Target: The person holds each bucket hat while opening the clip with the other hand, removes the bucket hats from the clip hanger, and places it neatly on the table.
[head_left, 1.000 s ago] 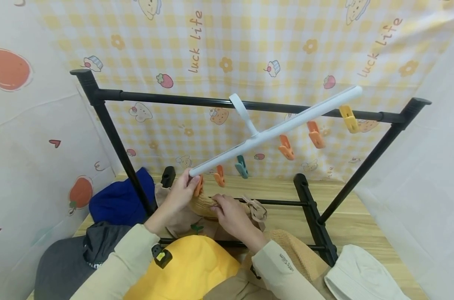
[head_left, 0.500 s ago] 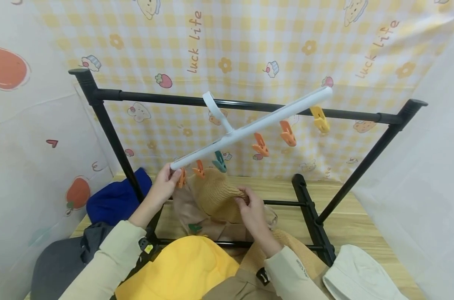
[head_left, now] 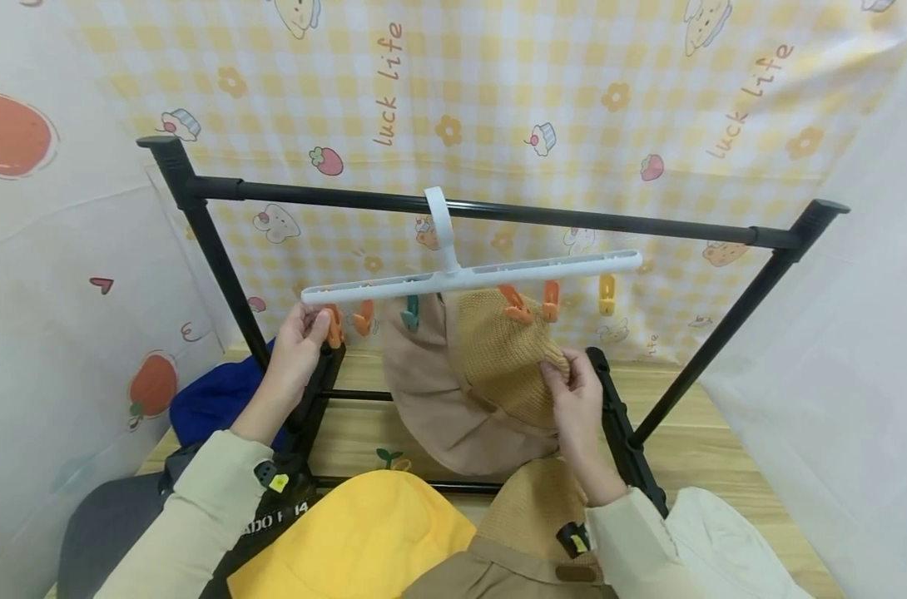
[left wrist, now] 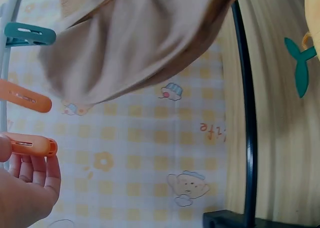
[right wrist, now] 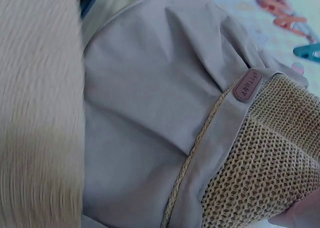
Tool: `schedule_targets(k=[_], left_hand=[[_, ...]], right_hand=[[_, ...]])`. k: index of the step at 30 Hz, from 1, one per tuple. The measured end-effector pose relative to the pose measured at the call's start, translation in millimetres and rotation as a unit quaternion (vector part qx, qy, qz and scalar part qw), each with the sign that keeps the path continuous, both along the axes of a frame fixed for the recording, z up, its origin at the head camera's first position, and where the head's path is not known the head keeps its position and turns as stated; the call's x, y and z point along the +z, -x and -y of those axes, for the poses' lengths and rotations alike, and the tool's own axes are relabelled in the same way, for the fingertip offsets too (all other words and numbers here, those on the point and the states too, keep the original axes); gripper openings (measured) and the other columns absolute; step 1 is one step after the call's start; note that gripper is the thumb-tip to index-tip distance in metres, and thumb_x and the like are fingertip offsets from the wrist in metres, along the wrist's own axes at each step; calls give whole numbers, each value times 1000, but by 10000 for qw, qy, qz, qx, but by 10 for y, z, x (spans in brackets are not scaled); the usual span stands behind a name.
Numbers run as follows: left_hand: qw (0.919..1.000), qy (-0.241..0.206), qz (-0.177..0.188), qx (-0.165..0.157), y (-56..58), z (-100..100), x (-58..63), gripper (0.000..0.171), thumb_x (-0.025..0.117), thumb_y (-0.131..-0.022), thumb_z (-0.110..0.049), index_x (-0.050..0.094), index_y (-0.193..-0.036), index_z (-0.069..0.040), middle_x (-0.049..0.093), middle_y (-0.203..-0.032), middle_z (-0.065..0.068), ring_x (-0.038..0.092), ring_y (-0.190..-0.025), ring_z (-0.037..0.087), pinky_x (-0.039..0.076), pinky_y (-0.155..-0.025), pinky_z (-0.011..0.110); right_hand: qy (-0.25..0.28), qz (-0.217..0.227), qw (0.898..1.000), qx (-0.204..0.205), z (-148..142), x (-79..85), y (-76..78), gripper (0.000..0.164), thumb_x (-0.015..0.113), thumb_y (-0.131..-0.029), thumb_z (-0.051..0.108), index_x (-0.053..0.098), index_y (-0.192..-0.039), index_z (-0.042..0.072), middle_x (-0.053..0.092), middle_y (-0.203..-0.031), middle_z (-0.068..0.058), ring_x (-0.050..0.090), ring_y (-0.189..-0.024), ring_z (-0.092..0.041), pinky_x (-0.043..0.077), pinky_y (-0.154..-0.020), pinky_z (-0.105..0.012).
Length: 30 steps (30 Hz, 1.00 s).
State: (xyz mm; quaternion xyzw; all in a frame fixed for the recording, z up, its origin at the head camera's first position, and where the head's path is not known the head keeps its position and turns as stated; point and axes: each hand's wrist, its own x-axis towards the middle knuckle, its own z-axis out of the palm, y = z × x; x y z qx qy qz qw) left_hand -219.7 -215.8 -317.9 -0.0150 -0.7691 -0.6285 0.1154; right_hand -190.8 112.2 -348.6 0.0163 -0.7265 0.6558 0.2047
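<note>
My left hand point(head_left: 292, 345) grips the left end of a pale blue clip hanger point(head_left: 476, 277), fingers right at an orange clothespin point(left wrist: 32, 145). Along the hanger are more orange clothespins point(head_left: 551, 301), a teal one point(head_left: 410, 313) and a yellow one point(head_left: 607, 295). The right hand point(head_left: 577, 395) pinches the tan knit crown of a sun hat point(right wrist: 140, 102) with a wide beige brim and a small brown label point(right wrist: 248, 85). Held up close below the hanger, the hat shows its crown behind two orange clothespins. In the head view, the hanger's hook overlaps the rack's bar.
A black rack point(head_left: 334, 197) stands on the wood-grain surface point(head_left: 356, 433). Nearby lie a blue hat point(head_left: 214, 403), a dark grey hat point(head_left: 109, 532), a yellow hat point(head_left: 371, 532), another tan knit-crowned hat point(head_left: 528, 507) and an off-white hat point(head_left: 723, 541).
The hanger has shifted left with my left hand and swung from a steep slant to nearly level. My right hand has drawn the hat right and raised it, unfolding its brim.
</note>
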Motion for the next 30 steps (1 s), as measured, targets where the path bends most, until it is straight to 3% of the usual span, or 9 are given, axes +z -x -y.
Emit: schedule_targets(k=[3, 6, 10, 14, 16, 18, 22, 27, 30], left_hand=[[9995, -30, -296, 63, 4, 4, 46, 41, 36, -101, -25, 33, -130, 3, 44, -104, -8, 41, -92, 1, 38, -76, 13], [9983, 119, -560, 129, -1, 24, 87, 41, 37, -100, -26, 34, -130, 2, 46, -105, -8, 42, -93, 2, 38, -78, 16], [9957, 457, -772, 234, -31, 72, 121, 44, 37, -100, -28, 34, -131, 3, 48, -114, -1, 43, -99, -1, 36, -84, 17], [9929, 661, -927, 334, -60, 114, 130, 43, 38, -100, -26, 35, -131, 4, 49, -118, 7, 43, -99, -4, 35, -86, 15], [9918, 722, -986, 360, -69, 130, 127, 42, 38, -100, -24, 35, -131, 4, 50, -119, 9, 43, -99, -6, 35, -86, 12], [9911, 778, -1016, 375, -78, 143, 122, 41, 38, -100, -23, 35, -131, 5, 50, -120, 12, 43, -99, -7, 35, -85, 10], [9893, 924, -1054, 397, -75, 161, 109, 41, 38, -100, -23, 36, -131, 6, 51, -123, 17, 43, -98, -8, 35, -85, 10], [9865, 1091, -1116, 501, -69, 178, 101, 43, 39, -100, -25, 37, -130, 6, 51, -121, 19, 42, -96, -8, 35, -85, 11], [9855, 1154, -1115, 545, -83, 189, 101, 42, 39, -100, -25, 36, -130, 6, 50, -121, 18, 42, -96, -8, 35, -85, 12]], right_hand=[[-757, -109, 9969, -171, -174, 37, 17, 18, 58, -90, 5, 59, -108, 2, 54, -89, -1, 48, -73, -4, 40, -63, -15], [-1794, -587, 9813, -382, -330, 77, 17, 19, 59, -88, 1, 62, -107, 2, 61, -93, -8, 47, -70, 1, 40, -61, -11], [-3134, -1807, 9309, -505, -520, 165, -2, 25, 58, -80, -12, 66, -100, 2, 65, -95, -10, 52, -76, -5, 40, -67, -10], [-3929, -2744, 8769, -368, -717, 308, -58, 32, 54, -74, -19, 68, -91, 4, 64, -88, -10, 56, -82, -22, 41, -77, -28], [-4156, -2963, 8592, -354, -821, 389, -118, 32, 55, -72, -18, 68, -89, 5, 65, -87, -10, 56, -83, -26, 40, -79, -33], [-4242, -3129, 8489, -383, -933, 471, -197, 32, 54, -71, -18, 69, -89, 5, 65, -85, -11, 56, -84, -24, 39, -82, -30], [-4131, -3242, 8486, -639, -1187, 648, -394, 29, 57, -71, -16, 71, -88, 3, 67, -84, -9, 54, -88, 2, 35, -84, -10], [-4192, -2826, 8568, -1010, -1542, 884, -687, 25, 61, -71, -17, 70, -88, 0, 62, -94, 23, 47, -88, 21, 34, -78, 0], [-4219, -2456, 8654, -1127, -1802, 964, -804, 18, 64, -80, -10, 70, -90, 3, 55, -98, 36, 47, -85, 23, 34, -75, 2]])
